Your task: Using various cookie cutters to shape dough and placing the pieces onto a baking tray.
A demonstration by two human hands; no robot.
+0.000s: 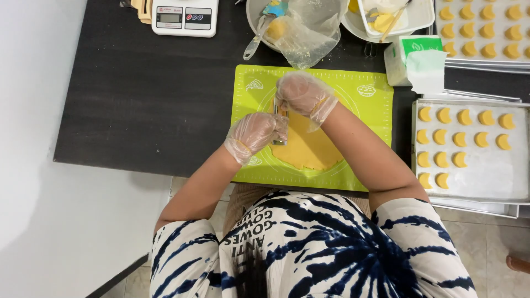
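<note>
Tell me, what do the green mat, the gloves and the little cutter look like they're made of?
The green mat looks like flexible silicone: matte, thin, lying flat, with printed guide lines. The gloves on the left hand and right hand look like thin clear plastic film, wrinkled and see-through. The cutter pressed into the yellow dough seems shiny metal, though mostly hidden.

Home baking kitchen, digital scale (185, 16), green silicone mat (364, 110), mixing bowls (265, 16), trays of crescent cookies (486, 171)
</note>
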